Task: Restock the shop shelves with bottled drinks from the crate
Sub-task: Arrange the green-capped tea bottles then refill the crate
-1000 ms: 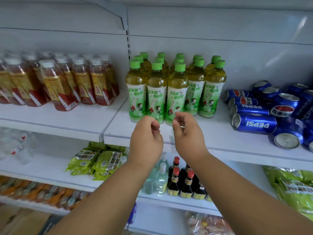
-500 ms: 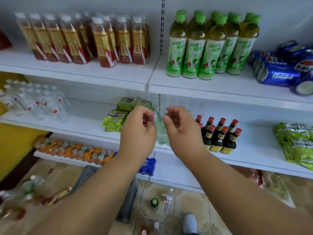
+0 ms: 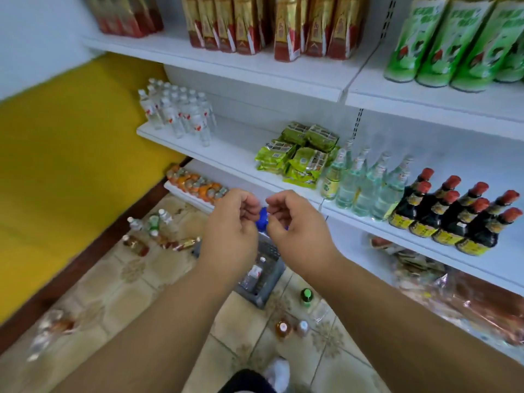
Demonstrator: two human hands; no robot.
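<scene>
- Left hand (image 3: pixel 231 222) and right hand (image 3: pixel 297 226) hang side by side in the air, fingers loosely curled, holding nothing.
- Below them on the tiled floor (image 3: pixel 119 290) stands the grey crate (image 3: pixel 265 282), a clear bottle (image 3: pixel 253 273) lying inside.
- Loose bottles (image 3: pixel 153 231) lie on the floor left of the crate.
- A green-capped bottle (image 3: pixel 306 297) stands just right of the crate.
- Green tea bottles (image 3: pixel 442 43) line the top shelf's (image 3: pixel 425 100) front edge.
</scene>
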